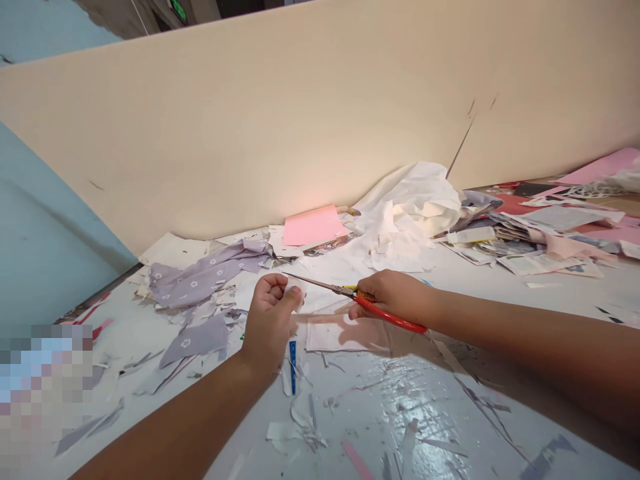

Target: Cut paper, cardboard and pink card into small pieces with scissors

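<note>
At the far left, a pale blue wall [45, 220] meets a long cream board [250, 133] that spans the back of a glossy whitish table [425, 427]. Lavender cloth with small white flowers [210, 272] lies crumpled in front of the board, with a smaller lavender flowered scrap [197, 340] nearer the camera. The left hand [271, 323] comes next, its fingers curled toward the thumb; a bit of white shows there, but I cannot tell whether it is pinched. Just below lies a narrow blue strip [293, 368]. Farther back, a flat pink rectangular sheet [315, 227] rests by the board. A pale pinkish rectangular piece [345, 335] lies flat below the metal scissors with red-orange handles [356, 300], which are in the air between the hands, blades pointing left, tips near the left fingers. The right hand [393, 295] grasps their handles. Behind it, white cloth [417, 200] is heaped; at far right, mixed pink, white and grey scraps [560, 233] are piled.
</note>
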A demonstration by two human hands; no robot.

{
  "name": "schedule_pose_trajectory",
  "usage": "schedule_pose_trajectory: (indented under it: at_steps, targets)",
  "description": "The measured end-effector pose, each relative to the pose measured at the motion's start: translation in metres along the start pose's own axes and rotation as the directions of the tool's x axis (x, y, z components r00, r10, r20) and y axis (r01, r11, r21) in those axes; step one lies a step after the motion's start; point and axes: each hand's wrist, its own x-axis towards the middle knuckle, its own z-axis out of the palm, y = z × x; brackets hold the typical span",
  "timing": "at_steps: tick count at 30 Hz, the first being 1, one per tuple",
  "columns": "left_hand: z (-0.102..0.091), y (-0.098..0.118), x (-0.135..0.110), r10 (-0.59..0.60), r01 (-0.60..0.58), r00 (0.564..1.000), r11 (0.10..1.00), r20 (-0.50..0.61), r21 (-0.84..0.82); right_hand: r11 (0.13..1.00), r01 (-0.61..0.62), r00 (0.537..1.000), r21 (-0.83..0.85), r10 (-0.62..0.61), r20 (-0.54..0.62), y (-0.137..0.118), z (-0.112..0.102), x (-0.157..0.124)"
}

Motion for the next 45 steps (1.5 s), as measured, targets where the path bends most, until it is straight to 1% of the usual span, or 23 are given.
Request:
schedule_pose_trajectory:
  at_steps: [5,9,12,15,19,23,25,29,38,45]
  targets:
    - [0.000,0.000,0.000,-0.006,0.006,1.000,1.000,-0.004,-0.022,0.999,0.003,1.000,0.048,-0.002,-0.014,0.002,0.001,0.001]
    - [0.000,-0.001,0.000,-0.016,0.016,1.000,0.999,-0.005,-0.036,0.999,0.010,0.996,0.045,-0.006,-0.088,0.003,0.002,-0.001]
    - [0.000,0.000,0.000,-0.032,0.032,0.999,0.999,-0.003,-0.026,0.996,0.070,0.987,0.047,-0.062,-0.146,0.003,0.004,-0.003]
    - [0.000,0.001,-0.002,-0.039,0.039,0.999,0.999,0.020,-0.004,0.990,0.141,0.975,0.027,-0.134,-0.176,0.002,0.005,-0.004]
    - [0.001,0.000,-0.003,-0.006,0.004,1.000,0.998,0.031,0.055,0.991,0.133,0.981,-0.008,-0.133,-0.144,-0.001,0.006,-0.004]
    - [0.002,-0.002,-0.003,0.040,-0.041,0.999,0.998,0.036,0.041,0.993,0.114,0.987,-0.032,-0.116,-0.110,-0.005,0.004,-0.005]
    - [0.003,-0.002,-0.003,0.041,-0.043,0.998,0.998,0.043,0.045,0.993,0.110,0.988,-0.034,-0.113,-0.107,-0.006,0.004,-0.005]
    - [0.003,-0.002,-0.004,0.036,-0.037,0.999,0.998,0.019,0.052,0.996,0.089,0.992,-0.028,-0.091,-0.085,-0.006,0.003,-0.005]
    - [0.003,-0.004,-0.004,0.068,-0.071,0.996,0.995,0.052,0.070,0.998,0.063,0.997,-0.026,-0.064,-0.052,-0.007,0.002,-0.005]
    - [0.004,-0.003,-0.004,0.046,-0.049,0.998,0.996,0.035,0.071,0.999,0.049,0.998,-0.022,-0.050,-0.035,-0.008,0.002,-0.005]
